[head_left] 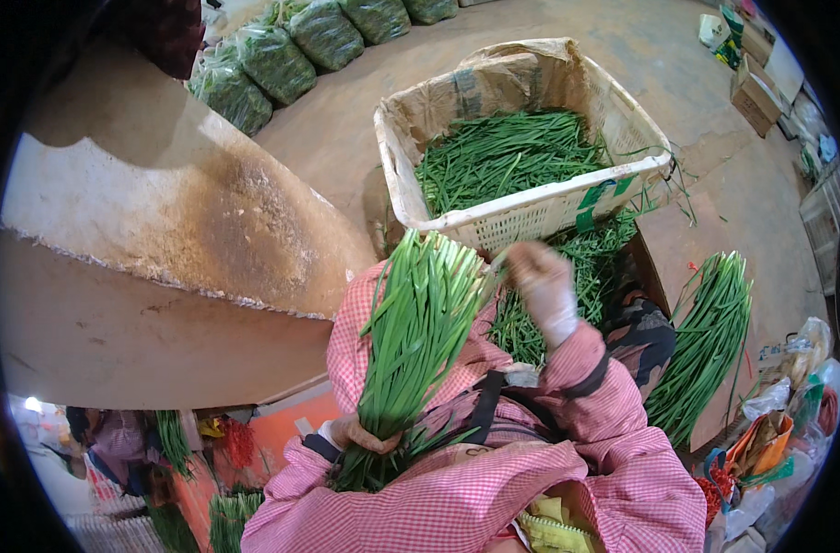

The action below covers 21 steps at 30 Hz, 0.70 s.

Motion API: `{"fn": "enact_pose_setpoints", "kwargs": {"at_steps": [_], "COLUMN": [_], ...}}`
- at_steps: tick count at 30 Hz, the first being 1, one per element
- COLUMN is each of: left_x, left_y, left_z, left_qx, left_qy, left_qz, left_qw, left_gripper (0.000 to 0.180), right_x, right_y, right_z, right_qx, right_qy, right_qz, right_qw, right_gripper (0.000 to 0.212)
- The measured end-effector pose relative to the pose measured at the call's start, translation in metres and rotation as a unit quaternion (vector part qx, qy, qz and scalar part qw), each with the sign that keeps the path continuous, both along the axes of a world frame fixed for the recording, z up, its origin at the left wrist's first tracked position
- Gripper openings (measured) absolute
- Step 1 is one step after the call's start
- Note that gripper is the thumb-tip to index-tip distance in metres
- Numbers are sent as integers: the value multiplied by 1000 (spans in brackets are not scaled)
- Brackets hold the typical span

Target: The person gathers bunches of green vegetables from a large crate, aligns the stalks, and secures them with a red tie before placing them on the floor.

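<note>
My left hand [369,433] is closed round the lower part of a thick bunch of garlic chives [411,323]. The bunch stands tilted on my lap, its pale cut ends up and its leaf tips down by my wrist. To the right of those pale ends is my right hand [542,279], somewhat smeared by motion. Its fingers are curled together, and a thin pale strand seems to run from them toward the bunch; what they pinch is too blurred to make out. A white plastic crate [531,214], lined with brown paper, holds loose chives [512,157] just ahead of me.
Loose leaves [595,263] lie below the crate. A finished-looking bunch of chives [706,350] rests on a board at right, beside plastic bags [780,433]. A stained pale panel [245,221] reaches in from the left. Filled green bags [277,64] line the far floor.
</note>
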<state>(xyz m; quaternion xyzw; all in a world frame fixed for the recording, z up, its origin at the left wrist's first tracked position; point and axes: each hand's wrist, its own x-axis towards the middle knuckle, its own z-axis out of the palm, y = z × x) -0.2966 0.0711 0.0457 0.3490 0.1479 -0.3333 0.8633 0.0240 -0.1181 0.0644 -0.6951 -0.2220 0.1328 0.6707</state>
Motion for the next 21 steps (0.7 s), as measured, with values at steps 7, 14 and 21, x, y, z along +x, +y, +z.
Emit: {"fn": "enact_pose_setpoints", "kwargs": {"at_steps": [7,14,21], "left_x": [-12,1,-6], "left_y": [-13,-27,-32], "left_z": [6,25,24], "left_qx": [170,166,294], "left_qy": [-42,-41,-8], "left_qz": [10,13,23], "left_qw": [985,985,955], "left_gripper": [47,61,59], "right_x": [2,-13,-22], "right_y": [-25,-6,-47], "right_z": [38,-16,-23], "right_qx": [-193,-99,-73], "right_qy": [-376,-291,171], "right_qz": [12,351,184], "right_qw": [906,885,965], "right_gripper": [47,31,17]}}
